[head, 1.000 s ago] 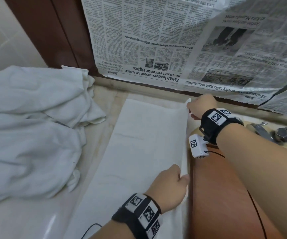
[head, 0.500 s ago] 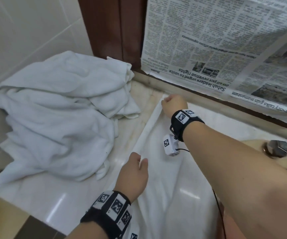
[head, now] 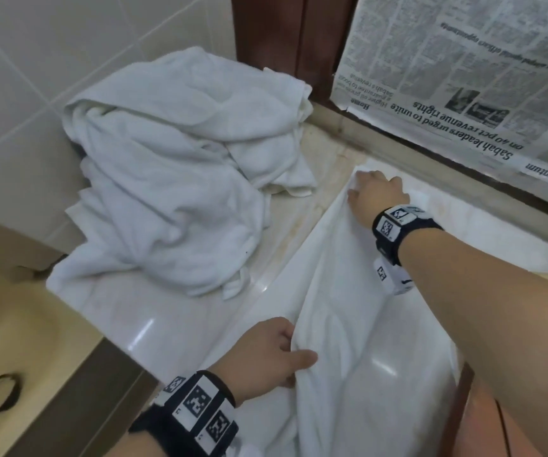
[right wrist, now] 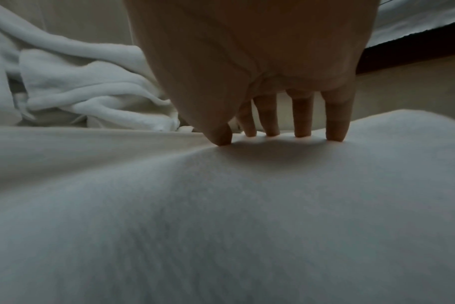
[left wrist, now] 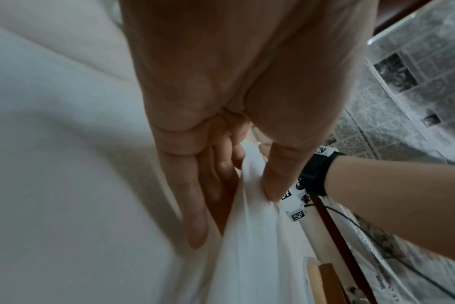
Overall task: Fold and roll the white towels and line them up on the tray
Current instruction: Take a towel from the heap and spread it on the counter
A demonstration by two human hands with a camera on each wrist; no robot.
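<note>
1. The left hand [head: 267, 352] sits nearest, at the front of the glossy white marble bench [head: 140, 311]. Its thumb and fingers [left wrist: 195, 205] pinch a raised fold of the thin white towel [head: 358, 324].
2. That towel lies stretched along the bench from the near edge towards the back wall. It is partly doubled over and rumpled in the middle.
3. A reddish-brown wooden surface [head: 496, 423] shows just right of the towel's near end, partly behind the right forearm, which crosses above the cloth.
4. Farther back, the right hand [head: 376, 196] rests on the towel's far corner. Its straight fingers [right wrist: 337, 119] press their tips down into the cloth and grip nothing.
5. A crumpled heap of thick white towels [head: 173, 179] sits to the left, apart from the flat towel, against the pale tiled wall [head: 51, 61].
6. A sheet of printed newspaper [head: 463, 77] hangs at the back right, beside dark brown wood panelling [head: 282, 44].
</note>
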